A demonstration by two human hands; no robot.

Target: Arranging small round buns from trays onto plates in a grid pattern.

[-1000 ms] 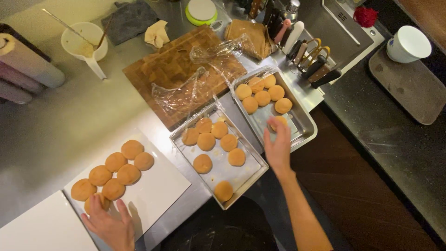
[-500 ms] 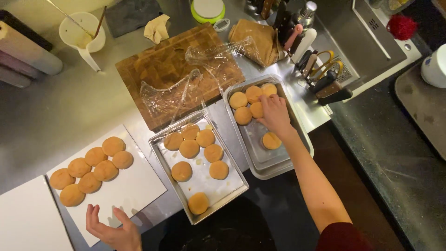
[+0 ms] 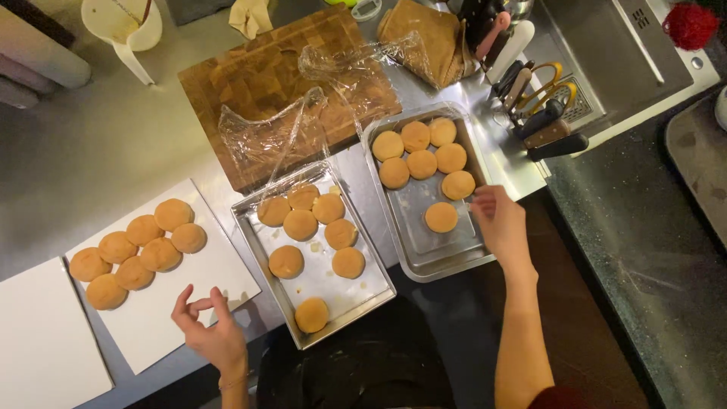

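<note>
Buns (image 3: pixel 441 216) — seven in right tray (image 3: pixel 447 261), right hand (image 3: pixel 500 223) beside.

- A wooden chopping board (image 3: pixel 265 79) lies at twelve o'clock on the steel worktop (image 3: pixel 91 167), with crumpled clear film (image 3: pixel 303 121) spread over it.
- A white jug (image 3: pixel 121 26) with a utensil inside stands at eleven o'clock, near the board's left corner.
- A brown folded cloth (image 3: pixel 424 34) sits at one o'clock, touching the film's far edge.
- Knives and scissors (image 3: pixel 538 106) lie in a row at two o'clock, beside the sink (image 3: pixel 606 53).
- A red scrubber (image 3: pixel 691 24) rests at the sink's far right corner.
- A blank white board (image 3: pixel 42 341) lies at eight o'clock, at the worktop's near edge.
- A dark stone counter (image 3: pixel 644 250) fills the three o'clock side.
</note>
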